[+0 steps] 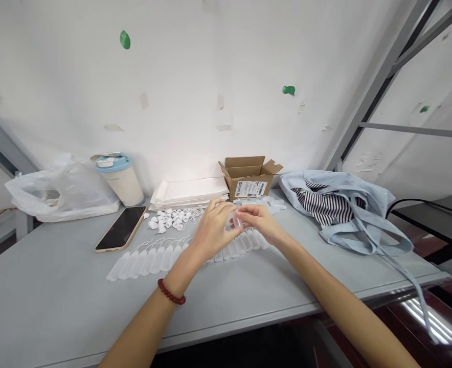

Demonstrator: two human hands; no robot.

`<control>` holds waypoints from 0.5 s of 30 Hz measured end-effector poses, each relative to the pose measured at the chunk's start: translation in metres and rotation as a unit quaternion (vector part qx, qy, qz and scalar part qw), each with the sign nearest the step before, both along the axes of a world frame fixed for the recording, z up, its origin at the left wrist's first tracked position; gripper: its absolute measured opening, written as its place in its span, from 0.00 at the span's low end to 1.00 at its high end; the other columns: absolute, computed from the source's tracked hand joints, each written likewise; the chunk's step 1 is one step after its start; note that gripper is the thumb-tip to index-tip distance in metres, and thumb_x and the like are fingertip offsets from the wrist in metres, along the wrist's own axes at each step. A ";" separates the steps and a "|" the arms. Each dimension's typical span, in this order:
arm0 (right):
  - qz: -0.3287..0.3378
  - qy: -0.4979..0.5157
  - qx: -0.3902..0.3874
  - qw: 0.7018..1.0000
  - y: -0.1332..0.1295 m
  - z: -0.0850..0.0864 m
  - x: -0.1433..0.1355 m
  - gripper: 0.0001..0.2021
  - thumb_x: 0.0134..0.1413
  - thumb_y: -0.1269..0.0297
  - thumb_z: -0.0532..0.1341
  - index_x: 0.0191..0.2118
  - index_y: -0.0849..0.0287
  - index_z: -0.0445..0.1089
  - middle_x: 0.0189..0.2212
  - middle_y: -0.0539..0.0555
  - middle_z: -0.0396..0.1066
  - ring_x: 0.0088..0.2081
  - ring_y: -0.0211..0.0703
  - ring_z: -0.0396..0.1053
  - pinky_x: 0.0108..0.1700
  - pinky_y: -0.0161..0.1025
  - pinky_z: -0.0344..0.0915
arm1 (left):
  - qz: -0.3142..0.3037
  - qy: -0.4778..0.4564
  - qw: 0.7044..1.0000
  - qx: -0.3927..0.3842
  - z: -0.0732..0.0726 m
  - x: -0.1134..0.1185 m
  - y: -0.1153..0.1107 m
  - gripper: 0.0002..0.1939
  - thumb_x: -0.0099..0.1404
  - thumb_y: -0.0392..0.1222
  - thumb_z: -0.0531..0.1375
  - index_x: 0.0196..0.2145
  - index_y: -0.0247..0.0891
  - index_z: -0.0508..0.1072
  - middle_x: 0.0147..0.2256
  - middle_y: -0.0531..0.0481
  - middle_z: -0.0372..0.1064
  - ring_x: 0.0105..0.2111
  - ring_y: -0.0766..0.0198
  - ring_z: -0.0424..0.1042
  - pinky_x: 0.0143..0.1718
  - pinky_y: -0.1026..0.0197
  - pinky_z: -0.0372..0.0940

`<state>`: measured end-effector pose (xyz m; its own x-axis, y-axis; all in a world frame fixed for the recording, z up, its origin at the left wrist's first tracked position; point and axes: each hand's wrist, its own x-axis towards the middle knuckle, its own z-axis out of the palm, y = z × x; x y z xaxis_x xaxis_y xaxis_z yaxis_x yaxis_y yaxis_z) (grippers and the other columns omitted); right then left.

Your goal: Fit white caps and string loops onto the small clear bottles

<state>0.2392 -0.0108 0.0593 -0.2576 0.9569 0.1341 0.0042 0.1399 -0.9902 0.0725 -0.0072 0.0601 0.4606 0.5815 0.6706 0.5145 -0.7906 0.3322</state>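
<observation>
Over the middle of the grey table, a small translucent plastic tube (pixel 237 221) is held between both hands. My left hand (pixel 212 227) curls round it from the left, its thumb near the lower end. From the right, my right hand (pixel 263 220) pinches the tube near its top with thumb and fingers. Below lies a row of similar translucent tubes (pixel 149 261), partly covered by my left hand and wrist. Those on the left have thin white strands at their upper ends. Behind the row is a pile of small white caps (pixel 168 220).
A phone (pixel 121 228), a blue-lidded cup (pixel 121 181) and a plastic bag (pixel 67 191) are at the left. Behind the hands are a stack of white packets (pixel 191 191) and an opened cardboard box (pixel 249 179). A light-blue cloth bag (pixel 377 197) lies at the right, its strap hanging over the edge.
</observation>
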 end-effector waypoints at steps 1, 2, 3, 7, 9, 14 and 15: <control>0.012 -0.015 -0.002 1.000 0.000 0.000 0.000 0.13 0.51 0.54 0.62 0.33 0.60 0.75 0.28 0.52 0.72 0.32 0.40 0.71 0.33 0.37 0.67 | -0.003 0.005 1.000 0.001 0.001 -0.004 -0.003 0.16 0.55 0.38 0.65 0.43 0.37 0.70 0.42 0.45 0.72 0.49 0.50 0.62 0.48 0.47 0.64; 0.026 -0.030 -0.002 0.999 0.000 0.000 0.000 0.15 0.52 0.52 0.61 0.32 0.61 0.75 0.28 0.52 0.73 0.32 0.40 0.71 0.33 0.37 0.67 | -0.006 0.014 1.000 0.002 0.002 -0.009 -0.008 0.17 0.56 0.38 0.65 0.44 0.37 0.70 0.42 0.44 0.72 0.49 0.50 0.62 0.48 0.46 0.64; 0.039 -0.044 -0.002 0.998 -0.001 0.000 0.000 0.17 0.53 0.51 0.60 0.31 0.61 0.74 0.28 0.53 0.73 0.32 0.40 0.72 0.33 0.37 0.67 | -0.010 0.025 1.000 0.001 0.004 -0.016 -0.013 0.18 0.56 0.39 0.65 0.45 0.37 0.69 0.43 0.44 0.71 0.49 0.50 0.62 0.48 0.47 0.64; 0.034 -0.066 -0.002 0.997 -0.001 0.003 0.000 0.20 0.55 0.47 0.57 0.32 0.62 0.74 0.30 0.57 0.75 0.35 0.43 0.74 0.33 0.37 0.67 | -0.013 0.096 0.995 -0.027 0.004 -0.055 -0.044 0.20 0.59 0.40 0.62 0.50 0.41 0.66 0.48 0.45 0.69 0.52 0.51 0.61 0.50 0.47 0.63; 0.003 -0.070 0.005 0.998 0.000 0.005 0.001 0.20 0.54 0.47 0.58 0.31 0.62 0.73 0.29 0.57 0.75 0.34 0.44 0.74 0.32 0.36 0.67 | 0.001 0.129 0.991 -0.039 0.001 -0.078 -0.059 0.22 0.60 0.41 0.61 0.52 0.43 0.65 0.50 0.47 0.69 0.53 0.52 0.61 0.51 0.48 0.63; -0.047 -0.083 0.047 0.994 0.005 0.005 0.007 0.18 0.54 0.50 0.59 0.28 0.61 0.72 0.28 0.55 0.74 0.31 0.41 0.72 0.30 0.35 0.65 | 0.051 0.159 0.986 -0.010 -0.016 -0.127 -0.081 0.22 0.60 0.45 0.61 0.52 0.46 0.66 0.48 0.49 0.71 0.51 0.52 0.64 0.48 0.52 0.67; -0.051 -0.085 0.051 0.994 0.006 0.005 0.008 0.18 0.54 0.50 0.59 0.28 0.61 0.72 0.28 0.55 0.74 0.31 0.41 0.72 0.30 0.35 0.65 | 0.058 0.161 0.985 -0.003 -0.020 -0.134 -0.083 0.22 0.60 0.45 0.61 0.52 0.46 0.66 0.48 0.49 0.71 0.51 0.52 0.65 0.47 0.53 0.68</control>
